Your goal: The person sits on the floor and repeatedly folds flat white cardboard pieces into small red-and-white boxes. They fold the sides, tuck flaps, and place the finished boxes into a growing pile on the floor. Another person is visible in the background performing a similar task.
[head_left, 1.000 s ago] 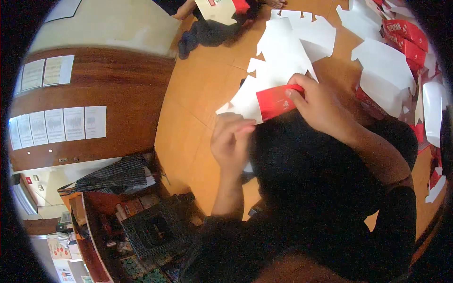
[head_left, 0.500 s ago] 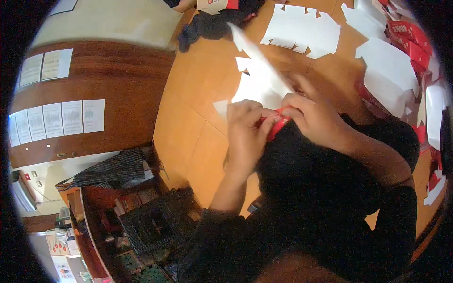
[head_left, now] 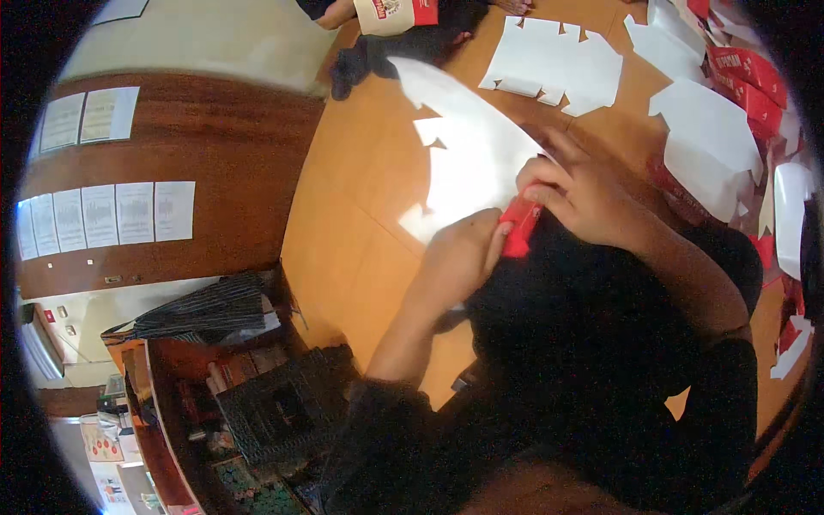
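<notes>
A die-cut cardboard box blank [head_left: 476, 172], white inside and red outside, leans up in front of my lap, with notched tabs along its left edge. My left hand [head_left: 463, 262] is closed on the near end of it, thumb against a folded red flap [head_left: 522, 225]. My right hand [head_left: 579, 193] grips the same flap from the other side, thumb and fingers pinched around its upper part. Some of my fingers are hidden behind the cardboard.
On the orange-brown floor [head_left: 348, 215] ahead lies another flat white blank [head_left: 556, 64]. More white blanks [head_left: 708, 142] and red cartons [head_left: 747, 73] pile up at right. Another person holds a cream-and-red box [head_left: 390, 15] at the top. Lower left stands a dark crate [head_left: 287, 412].
The blank has swung toward the left and opened wider to view. My left hand has dropped slightly, and more of the red flap shows between my hands.
</notes>
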A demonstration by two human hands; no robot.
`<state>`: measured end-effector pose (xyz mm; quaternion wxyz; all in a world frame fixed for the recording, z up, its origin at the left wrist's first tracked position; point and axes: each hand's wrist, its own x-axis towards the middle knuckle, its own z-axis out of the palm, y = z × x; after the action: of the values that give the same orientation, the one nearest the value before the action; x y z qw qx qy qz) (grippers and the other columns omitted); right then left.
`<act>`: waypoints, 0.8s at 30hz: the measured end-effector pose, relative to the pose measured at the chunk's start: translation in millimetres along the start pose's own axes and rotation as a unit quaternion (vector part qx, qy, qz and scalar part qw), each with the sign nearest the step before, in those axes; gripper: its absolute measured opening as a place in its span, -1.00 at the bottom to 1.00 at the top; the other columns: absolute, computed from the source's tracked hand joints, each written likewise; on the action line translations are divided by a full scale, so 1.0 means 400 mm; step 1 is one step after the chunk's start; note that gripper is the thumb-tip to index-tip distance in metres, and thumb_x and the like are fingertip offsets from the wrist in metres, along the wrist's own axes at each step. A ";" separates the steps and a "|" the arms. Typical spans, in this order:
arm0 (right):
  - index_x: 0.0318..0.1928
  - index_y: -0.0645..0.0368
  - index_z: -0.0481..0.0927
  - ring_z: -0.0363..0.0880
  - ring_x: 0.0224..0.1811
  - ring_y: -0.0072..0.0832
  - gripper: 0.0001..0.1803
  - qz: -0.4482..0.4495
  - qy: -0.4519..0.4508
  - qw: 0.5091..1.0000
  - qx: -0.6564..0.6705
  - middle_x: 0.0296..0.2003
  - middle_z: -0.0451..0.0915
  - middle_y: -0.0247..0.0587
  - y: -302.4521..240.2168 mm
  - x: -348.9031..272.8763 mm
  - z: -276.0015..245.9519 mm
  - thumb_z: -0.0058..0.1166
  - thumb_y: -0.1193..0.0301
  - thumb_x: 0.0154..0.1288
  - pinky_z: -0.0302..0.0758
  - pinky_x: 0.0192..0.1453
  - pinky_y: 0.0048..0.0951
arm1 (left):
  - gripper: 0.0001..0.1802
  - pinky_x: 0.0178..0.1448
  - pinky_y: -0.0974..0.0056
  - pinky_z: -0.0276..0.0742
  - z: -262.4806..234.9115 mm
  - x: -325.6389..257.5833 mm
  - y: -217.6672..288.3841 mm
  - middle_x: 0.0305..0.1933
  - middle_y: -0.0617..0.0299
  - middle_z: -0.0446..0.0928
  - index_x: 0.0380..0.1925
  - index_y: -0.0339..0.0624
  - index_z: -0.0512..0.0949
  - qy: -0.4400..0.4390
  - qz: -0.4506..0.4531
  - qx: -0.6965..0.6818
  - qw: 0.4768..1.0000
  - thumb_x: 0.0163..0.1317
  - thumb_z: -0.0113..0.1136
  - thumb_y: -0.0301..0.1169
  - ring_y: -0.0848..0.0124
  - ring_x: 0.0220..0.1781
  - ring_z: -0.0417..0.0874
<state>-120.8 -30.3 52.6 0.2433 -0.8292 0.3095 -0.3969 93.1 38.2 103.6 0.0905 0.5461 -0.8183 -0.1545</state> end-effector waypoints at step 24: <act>0.20 0.24 0.52 0.17 0.47 -0.33 -0.57 0.266 0.003 0.817 0.512 0.45 0.17 -0.02 0.094 0.004 0.109 -0.18 0.49 0.36 0.13 0.47 -0.36 | -0.59 0.04 0.04 0.50 -0.017 -0.076 0.004 -0.06 -0.14 0.57 0.09 -0.21 0.50 -0.160 -0.080 0.054 0.982 0.29 0.22 -0.28 0.06 -0.05 0.63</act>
<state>-96.7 -50.6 4.2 0.7279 -0.4691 0.2713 -0.4201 105.6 65.9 111.3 -0.0839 0.5823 -0.7829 -0.2026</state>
